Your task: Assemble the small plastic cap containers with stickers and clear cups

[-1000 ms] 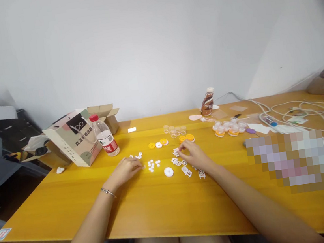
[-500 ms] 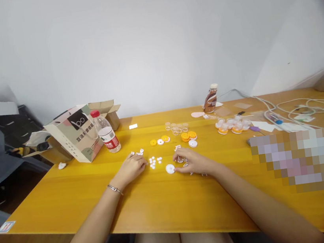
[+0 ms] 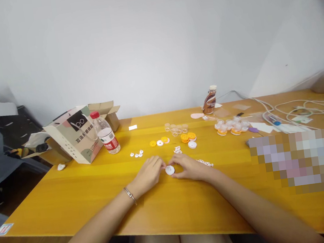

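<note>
A small white round disc (image 3: 170, 170) is between the thumb and fingers of my right hand (image 3: 187, 166), at the near middle of the table. My left hand (image 3: 151, 173) has come close to the disc's left side, its fingertips pinched together. Whatever they may hold is too small to make out. Beyond my left hand are several small white knobbed pieces (image 3: 137, 155). White openwork pieces (image 3: 177, 150) lie just past my right hand, and more of them (image 3: 205, 163) show beside it. Farther back are yellow and white discs (image 3: 164, 139) and a stack of orange discs (image 3: 188, 137).
Clear plastic rings (image 3: 176, 130) stand behind the discs. To the left are a water bottle (image 3: 106, 133), a paper bag (image 3: 77, 140) and a cardboard box (image 3: 109, 114). On the right are clear-topped orange pieces (image 3: 232, 125), a brown bottle (image 3: 210, 101) and white cables (image 3: 300, 104).
My left hand has moved right and nearer, from the small white pieces to the disc. My right hand has closed its fingers around the disc.
</note>
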The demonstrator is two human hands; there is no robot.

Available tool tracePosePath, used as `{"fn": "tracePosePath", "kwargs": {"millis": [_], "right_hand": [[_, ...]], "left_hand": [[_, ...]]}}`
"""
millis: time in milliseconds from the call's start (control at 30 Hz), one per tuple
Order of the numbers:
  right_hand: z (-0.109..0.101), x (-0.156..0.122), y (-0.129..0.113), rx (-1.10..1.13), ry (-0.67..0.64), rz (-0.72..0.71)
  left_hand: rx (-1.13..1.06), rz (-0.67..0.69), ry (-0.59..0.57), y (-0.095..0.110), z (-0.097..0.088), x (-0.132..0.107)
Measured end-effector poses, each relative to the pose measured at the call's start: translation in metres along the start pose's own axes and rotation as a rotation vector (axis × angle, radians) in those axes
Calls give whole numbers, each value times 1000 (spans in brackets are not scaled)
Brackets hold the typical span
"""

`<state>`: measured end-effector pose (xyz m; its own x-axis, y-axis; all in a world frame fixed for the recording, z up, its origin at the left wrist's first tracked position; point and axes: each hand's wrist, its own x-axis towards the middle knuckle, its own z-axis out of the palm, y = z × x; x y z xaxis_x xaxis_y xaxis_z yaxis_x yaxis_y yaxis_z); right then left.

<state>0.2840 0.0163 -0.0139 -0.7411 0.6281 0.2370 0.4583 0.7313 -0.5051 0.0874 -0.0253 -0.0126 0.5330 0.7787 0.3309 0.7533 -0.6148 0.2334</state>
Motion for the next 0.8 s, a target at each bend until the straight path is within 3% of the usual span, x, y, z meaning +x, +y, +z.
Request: {"fn": "tracePosePath", "kwargs": {"millis": [167, 467, 800], "right_hand": [[3, 1, 4, -1, 9, -7], [4, 2, 3, 17, 13, -22], [4, 2, 5, 4, 14, -8]], "left_hand": [[-41, -25, 8, 4, 8, 14], [-190, -125, 52, 6, 22, 9], [-177, -90, 39, 4, 15, 7]]}}
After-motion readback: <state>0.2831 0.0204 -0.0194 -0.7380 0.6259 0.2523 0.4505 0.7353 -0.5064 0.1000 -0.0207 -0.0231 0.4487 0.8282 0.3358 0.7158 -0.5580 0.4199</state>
